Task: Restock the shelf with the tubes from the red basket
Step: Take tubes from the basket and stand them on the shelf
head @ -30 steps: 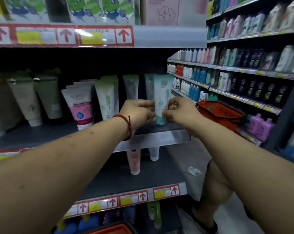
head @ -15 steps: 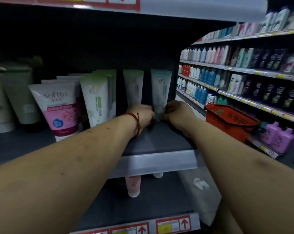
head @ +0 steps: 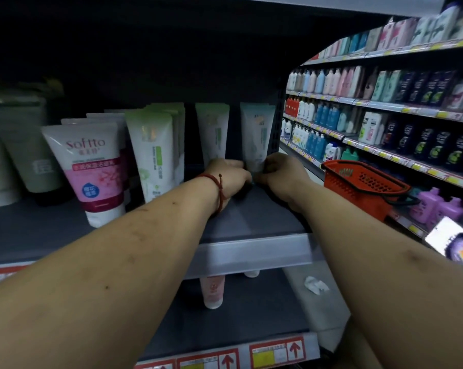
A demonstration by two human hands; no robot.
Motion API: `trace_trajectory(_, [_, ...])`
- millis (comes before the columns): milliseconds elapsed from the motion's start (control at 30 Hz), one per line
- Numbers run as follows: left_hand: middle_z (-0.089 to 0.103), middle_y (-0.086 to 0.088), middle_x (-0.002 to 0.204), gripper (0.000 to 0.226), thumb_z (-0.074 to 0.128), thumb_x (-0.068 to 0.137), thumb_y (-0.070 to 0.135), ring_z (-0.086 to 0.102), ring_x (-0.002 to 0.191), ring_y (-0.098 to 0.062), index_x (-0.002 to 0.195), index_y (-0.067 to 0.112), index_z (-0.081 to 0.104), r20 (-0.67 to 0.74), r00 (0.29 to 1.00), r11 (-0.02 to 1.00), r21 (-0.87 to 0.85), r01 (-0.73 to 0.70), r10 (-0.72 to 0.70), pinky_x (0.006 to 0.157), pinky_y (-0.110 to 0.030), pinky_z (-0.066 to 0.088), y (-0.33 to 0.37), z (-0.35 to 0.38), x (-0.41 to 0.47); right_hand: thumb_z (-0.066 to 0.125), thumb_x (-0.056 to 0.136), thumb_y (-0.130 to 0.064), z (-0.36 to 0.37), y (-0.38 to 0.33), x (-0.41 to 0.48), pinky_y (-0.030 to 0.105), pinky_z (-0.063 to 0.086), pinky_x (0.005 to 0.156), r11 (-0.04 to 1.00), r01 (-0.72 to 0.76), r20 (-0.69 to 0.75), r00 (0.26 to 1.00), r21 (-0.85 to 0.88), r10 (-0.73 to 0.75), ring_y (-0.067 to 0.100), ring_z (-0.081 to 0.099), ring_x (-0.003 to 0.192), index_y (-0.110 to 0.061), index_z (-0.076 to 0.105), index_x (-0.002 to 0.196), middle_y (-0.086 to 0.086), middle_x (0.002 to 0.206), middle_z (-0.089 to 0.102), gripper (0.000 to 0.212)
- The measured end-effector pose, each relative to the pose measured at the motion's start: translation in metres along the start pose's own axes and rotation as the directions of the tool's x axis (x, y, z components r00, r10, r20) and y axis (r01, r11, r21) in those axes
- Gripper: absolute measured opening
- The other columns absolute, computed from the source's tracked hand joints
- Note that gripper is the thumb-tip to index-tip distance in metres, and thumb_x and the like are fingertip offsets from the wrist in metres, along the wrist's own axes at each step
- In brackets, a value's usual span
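Observation:
A pale teal tube stands cap-down at the right end of the dark shelf. My left hand, with a red cord on the wrist, and my right hand both grip its lower end from either side. The cap is hidden behind my fingers. A similar green-topped tube stands just left of it, behind my left hand. The red basket hangs at my right forearm, beside the shelf end; its contents are not visible.
Further left on the same shelf stand a row of white-green tubes, a pink Softto tube and grey-green tubes. A pink tube stands on the shelf below. An aisle of bottles runs along the right.
Both hands carried the teal tube from in front of the shelf edge deep onto the shelf and set it upright at the right end. The view moved closer and lower.

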State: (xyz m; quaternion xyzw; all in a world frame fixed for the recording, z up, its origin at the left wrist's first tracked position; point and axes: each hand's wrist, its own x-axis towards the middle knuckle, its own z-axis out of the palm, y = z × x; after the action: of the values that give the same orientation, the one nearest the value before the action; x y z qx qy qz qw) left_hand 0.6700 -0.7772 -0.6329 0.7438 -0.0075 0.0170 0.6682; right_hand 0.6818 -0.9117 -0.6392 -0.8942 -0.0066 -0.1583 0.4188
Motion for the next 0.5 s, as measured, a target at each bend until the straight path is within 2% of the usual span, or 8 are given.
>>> trace_trajectory(133, [0.075, -0.019, 0.102, 0.055, 0.067, 0.054, -0.001, 0.072, 0.096, -0.032, 0.109, 0.004, 0.075, 0.0, 1.0, 0.999, 0.049, -0.001, 0.001, 0.089, -0.043, 0.06, 0.002, -0.001, -0.003, 0.081, 0.076, -0.021, -0.003, -0.002, -0.003, 0.048, 0.055, 0.091, 1.0, 0.006, 0.006, 1.0, 0.001, -0.006, 0.033, 0.068, 0.1, -0.011, 0.072, 0.098, 0.015, 0.103, 0.074, 0.025])
trace_trajectory(233, [0.074, -0.016, 0.105, 0.065, 0.066, 0.049, 0.001, 0.072, 0.095, -0.029, 0.113, 0.005, 0.074, 0.005, 1.0, 0.995, 0.102, 0.004, -0.004, 0.087, -0.042, 0.061, 0.003, -0.002, -0.003, 0.083, 0.072, -0.018, -0.004, -0.001, -0.004, 0.049, 0.055, 0.09, 0.999, -0.017, 0.009, 1.0, 0.041, 0.016, 0.032, 0.068, 0.097, -0.012, 0.072, 0.092, 0.013, 0.097, 0.074, 0.024])
trace_trajectory(333, [0.074, -0.019, 0.106, 0.048, 0.065, 0.054, -0.003, 0.071, 0.098, -0.033, 0.1, 0.009, 0.074, 0.022, 1.0, 0.987, 0.163, 0.003, -0.007, 0.087, -0.047, 0.06, 0.007, -0.001, -0.007, 0.085, 0.067, -0.016, -0.006, -0.002, -0.005, 0.048, 0.056, 0.091, 0.995, -0.06, 0.021, 0.998, 0.074, 0.059, 0.03, 0.068, 0.098, -0.012, 0.072, 0.1, 0.011, 0.099, 0.073, 0.036])
trace_trajectory(367, [0.074, -0.02, 0.106, 0.05, 0.066, 0.055, -0.004, 0.071, 0.099, -0.033, 0.103, 0.007, 0.074, 0.025, 1.0, 0.983, 0.183, 0.004, -0.009, 0.088, -0.047, 0.06, 0.009, -0.001, -0.009, 0.085, 0.068, -0.015, -0.008, -0.004, -0.007, 0.047, 0.056, 0.092, 0.993, -0.085, 0.023, 0.996, 0.085, 0.083, 0.029, 0.068, 0.099, -0.01, 0.07, 0.102, 0.011, 0.102, 0.073, 0.038])
trace_trajectory(433, [0.072, -0.019, 0.109, 0.056, 0.068, 0.061, -0.006, 0.07, 0.101, -0.034, 0.116, 0.001, 0.07, 0.036, 0.999, 0.977, 0.214, 0.011, -0.019, 0.09, -0.045, 0.059, 0.015, -0.001, -0.016, 0.082, 0.074, -0.01, -0.015, -0.01, -0.013, 0.046, 0.055, 0.094, 0.99, -0.111, 0.044, 0.993, 0.088, 0.108, 0.03, 0.067, 0.102, -0.009, 0.065, 0.095, 0.013, 0.106, 0.072, 0.026])
trace_trajectory(467, [0.071, -0.019, 0.11, 0.055, 0.068, 0.067, -0.007, 0.069, 0.102, -0.034, 0.121, -0.002, 0.066, 0.041, 0.999, 0.971, 0.237, 0.017, -0.027, 0.092, -0.044, 0.059, 0.017, 0.0, -0.021, 0.08, 0.077, -0.009, -0.019, -0.013, -0.018, 0.043, 0.056, 0.092, 0.987, -0.128, 0.048, 0.991, 0.092, 0.124, 0.029, 0.067, 0.101, -0.012, 0.063, 0.091, 0.012, 0.105, 0.072, 0.023])
trace_trajectory(500, [0.07, -0.019, 0.109, 0.05, 0.067, 0.072, -0.005, 0.068, 0.102, -0.034, 0.123, -0.003, 0.064, 0.037, 0.999, 0.965, 0.263, 0.02, -0.03, 0.092, -0.043, 0.059, 0.021, 0.0, -0.027, 0.08, 0.079, -0.01, -0.025, -0.017, -0.024, 0.038, 0.056, 0.088, 0.985, -0.146, 0.05, 0.989, 0.093, 0.142, 0.027, 0.066, 0.099, -0.012, 0.063, 0.095, 0.009, 0.102, 0.069, 0.024])
